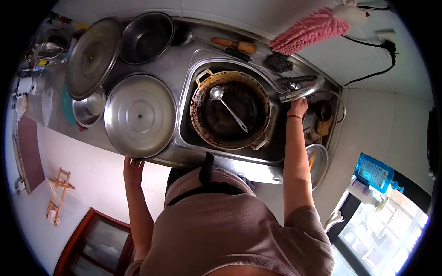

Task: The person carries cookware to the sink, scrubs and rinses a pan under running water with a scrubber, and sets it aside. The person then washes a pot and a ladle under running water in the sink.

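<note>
My left hand (133,170) is at the counter's front edge, its fingers extended against the rim of a large round metal lid (124,103). My right hand (298,108) is at the chrome faucet (304,89), closed against its spout, with the fingertips partly hidden behind the metal. Inside the steel sink (184,124) sits a wide two-handled pan (230,138), its walls stained brown and black. A metal ladle (232,112) rests in the pan, bowl toward the far left.
Left of the sink stand another lid (94,57), a dark basin (147,39) and a small steel bowl (90,108). Behind it lie a wooden-handled tool (235,45) and a dark scrubber (278,63). A pink duster (311,30) hangs above; a metal bowl (317,163) is beside my right forearm.
</note>
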Demonstrator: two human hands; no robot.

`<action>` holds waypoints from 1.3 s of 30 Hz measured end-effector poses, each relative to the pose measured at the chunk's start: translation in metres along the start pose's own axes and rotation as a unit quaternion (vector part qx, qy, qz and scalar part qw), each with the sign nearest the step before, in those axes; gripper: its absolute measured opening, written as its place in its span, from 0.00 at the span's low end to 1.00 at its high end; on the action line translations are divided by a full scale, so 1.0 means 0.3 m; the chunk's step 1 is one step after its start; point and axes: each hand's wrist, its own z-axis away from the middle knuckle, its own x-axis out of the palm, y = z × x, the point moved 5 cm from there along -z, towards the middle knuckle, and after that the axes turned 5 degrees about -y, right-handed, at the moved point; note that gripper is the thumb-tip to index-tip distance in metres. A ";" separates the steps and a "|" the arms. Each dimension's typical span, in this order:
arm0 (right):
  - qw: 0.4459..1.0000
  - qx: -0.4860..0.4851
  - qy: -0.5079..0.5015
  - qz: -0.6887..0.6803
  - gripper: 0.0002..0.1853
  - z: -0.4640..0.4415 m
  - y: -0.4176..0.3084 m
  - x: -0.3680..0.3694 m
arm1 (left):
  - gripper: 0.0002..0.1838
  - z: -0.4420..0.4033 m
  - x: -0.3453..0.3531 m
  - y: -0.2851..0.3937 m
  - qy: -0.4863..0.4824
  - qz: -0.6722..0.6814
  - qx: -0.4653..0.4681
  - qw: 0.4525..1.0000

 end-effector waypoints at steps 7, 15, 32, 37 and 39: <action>0.998 -0.015 0.010 0.057 0.14 -0.017 -0.019 -0.022 | 0.23 0.156 0.003 0.177 0.233 -0.303 0.228 0.896; 0.998 -0.027 -0.019 0.050 0.16 -0.029 -0.015 -0.047 | 0.15 0.074 0.816 -0.104 -0.128 -0.261 0.091 0.952; 0.962 -0.026 -0.136 0.234 0.16 0.141 -0.010 0.245 | 0.12 -0.188 1.374 -0.964 -0.332 -0.159 -0.346 0.863; 0.728 -0.314 -0.206 0.574 0.28 0.033 -0.101 0.524 | 0.04 -0.328 1.130 -1.045 -0.167 -0.184 -0.318 0.915; 0.683 -0.312 -0.213 0.625 0.29 -0.040 -0.076 0.573 | 0.08 -0.371 1.024 -1.069 -0.090 -0.209 -0.342 0.912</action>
